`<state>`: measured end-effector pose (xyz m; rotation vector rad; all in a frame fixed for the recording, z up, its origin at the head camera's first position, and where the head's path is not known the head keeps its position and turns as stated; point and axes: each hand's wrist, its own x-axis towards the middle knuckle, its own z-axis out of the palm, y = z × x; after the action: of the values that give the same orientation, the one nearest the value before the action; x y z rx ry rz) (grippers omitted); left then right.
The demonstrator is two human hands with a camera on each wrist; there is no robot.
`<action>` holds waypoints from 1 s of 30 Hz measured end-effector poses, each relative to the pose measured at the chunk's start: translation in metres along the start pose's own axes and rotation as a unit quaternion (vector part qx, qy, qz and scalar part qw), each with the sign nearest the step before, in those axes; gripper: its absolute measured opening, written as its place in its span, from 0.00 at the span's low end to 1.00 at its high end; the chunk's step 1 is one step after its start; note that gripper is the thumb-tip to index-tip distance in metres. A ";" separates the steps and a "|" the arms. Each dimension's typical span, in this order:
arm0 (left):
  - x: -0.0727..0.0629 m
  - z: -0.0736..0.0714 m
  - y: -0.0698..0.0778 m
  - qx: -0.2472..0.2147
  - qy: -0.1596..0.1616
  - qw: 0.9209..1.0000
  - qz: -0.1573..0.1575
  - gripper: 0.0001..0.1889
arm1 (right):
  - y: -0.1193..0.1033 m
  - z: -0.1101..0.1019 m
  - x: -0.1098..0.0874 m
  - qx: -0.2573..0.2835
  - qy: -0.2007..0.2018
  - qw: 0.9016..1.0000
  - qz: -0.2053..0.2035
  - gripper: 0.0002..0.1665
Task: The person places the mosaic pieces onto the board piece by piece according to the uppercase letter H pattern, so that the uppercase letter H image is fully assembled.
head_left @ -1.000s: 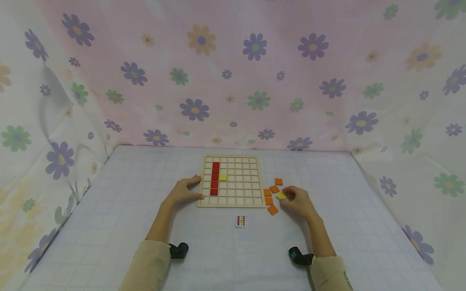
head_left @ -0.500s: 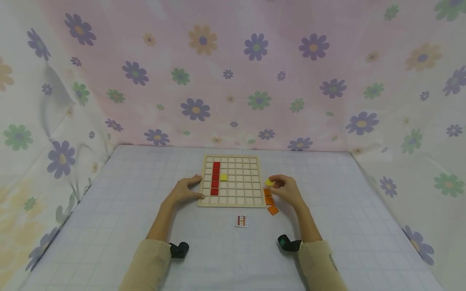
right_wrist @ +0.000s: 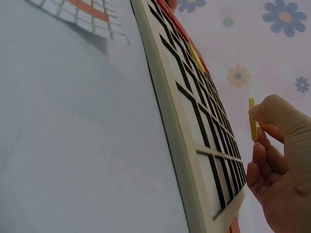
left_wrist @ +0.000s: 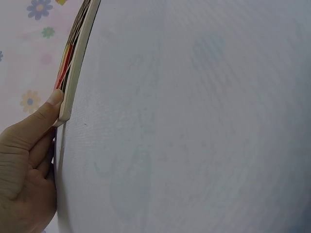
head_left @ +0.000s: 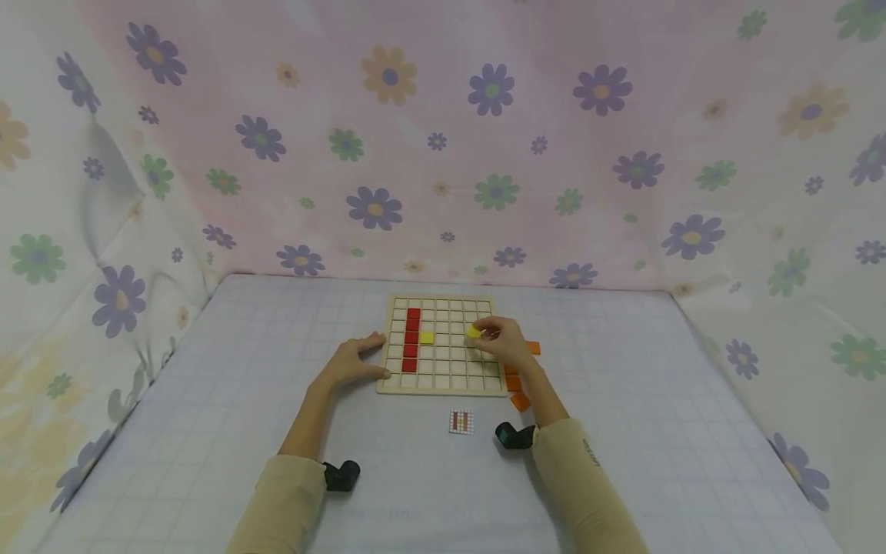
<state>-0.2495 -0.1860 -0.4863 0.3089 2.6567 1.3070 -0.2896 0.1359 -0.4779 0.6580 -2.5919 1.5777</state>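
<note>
A square wooden grid board (head_left: pixel 443 392) lies on the table, with a column of red tiles (head_left: pixel 411 338) toward its left side and one yellow tile (head_left: pixel 427 338) beside that column. At the board's left edge rests my left hand (head_left: pixel 351 363), thumb and fingers spread apart; its thumb touches the frame in the left wrist view. My right hand (head_left: pixel 507 344) pinches another yellow tile (head_left: pixel 474 332) between thumb and fingers, over the right part of the grid. The right wrist view shows this tile edge-on, apart from the board surface.
Several orange tiles (head_left: pixel 513 383) lie along the board's right side, partly hidden by the right forearm. In front of the board is a small pattern card (head_left: pixel 461 422) with a coloured grid. A flowered cloth (head_left: pixel 443 154) hangs behind the table.
My right hand has carried the pinched yellow tile leftward, from beside the orange tiles to over the board's right part. The left hand has stayed at the board's edge.
</note>
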 end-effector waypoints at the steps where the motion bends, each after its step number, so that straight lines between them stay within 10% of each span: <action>1: 0.001 0.000 -0.001 0.001 0.000 1.000 0.002 0.41 | 0.000 0.003 0.004 -0.003 -0.008 1.000 0.001 0.19; 30: -0.001 0.001 0.001 0.010 0.002 1.000 -0.005 0.41 | -0.005 0.039 0.038 -0.058 -0.103 0.993 -0.004 0.16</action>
<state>-0.2479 -0.1847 -0.4857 0.2956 2.6733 1.2799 -0.3146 0.0875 -0.4831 0.8604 -2.7955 1.4119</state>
